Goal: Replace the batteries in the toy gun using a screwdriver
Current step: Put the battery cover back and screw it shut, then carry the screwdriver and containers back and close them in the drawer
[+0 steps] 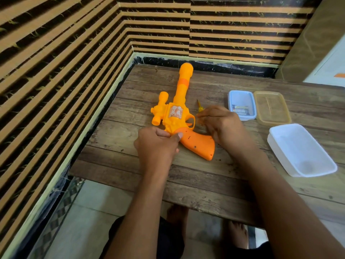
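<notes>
Currently I count one toy gun (176,116), one screwdriver (199,106), two hands and three plastic tubs on the wooden table (205,180). The blue tub (242,100) holds batteries (240,109), number unclear; the amber tub (272,109) touches it, the white tub (300,150) sits nearer. The right hand (222,126) hides most of the screwdriver, fingers curled round its handle. The left hand (156,144) grips the gun's dark-orange grip, thumb pressed on. The gun lies flat mid-table, yellow barrel pointing away.
</notes>
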Demonstrator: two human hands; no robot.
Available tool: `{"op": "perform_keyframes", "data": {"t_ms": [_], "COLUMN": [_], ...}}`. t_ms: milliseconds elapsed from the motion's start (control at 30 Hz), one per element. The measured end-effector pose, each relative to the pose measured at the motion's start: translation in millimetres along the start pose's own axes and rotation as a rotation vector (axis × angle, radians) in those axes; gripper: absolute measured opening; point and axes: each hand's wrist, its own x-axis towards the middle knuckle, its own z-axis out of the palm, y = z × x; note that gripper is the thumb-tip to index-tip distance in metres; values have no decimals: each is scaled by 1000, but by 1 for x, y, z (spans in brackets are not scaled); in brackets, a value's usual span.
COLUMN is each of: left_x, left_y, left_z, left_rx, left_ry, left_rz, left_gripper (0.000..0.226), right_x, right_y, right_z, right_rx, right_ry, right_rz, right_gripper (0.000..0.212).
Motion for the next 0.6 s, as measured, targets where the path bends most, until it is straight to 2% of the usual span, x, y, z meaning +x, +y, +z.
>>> {"op": "perform_keyframes", "data": {"t_ms": [267, 433, 600], "left_x": [-3, -4, -6], "left_y": [5, 9, 10], "left_z": [5, 17, 34], "left_rx": [108, -14, -80], "left_ry": [-7, -70, -108], "left_rz": [182, 297, 397], "left_gripper": [25, 19, 14], "right_x": [1, 0, -5], "right_y": [5, 2, -7], "right_z": [1, 1, -18], "right_rx": [-15, 1, 37], "right_ry": [9, 4, 93], "right_rz": [20, 74, 228], "right_gripper": [20, 27, 34]}}
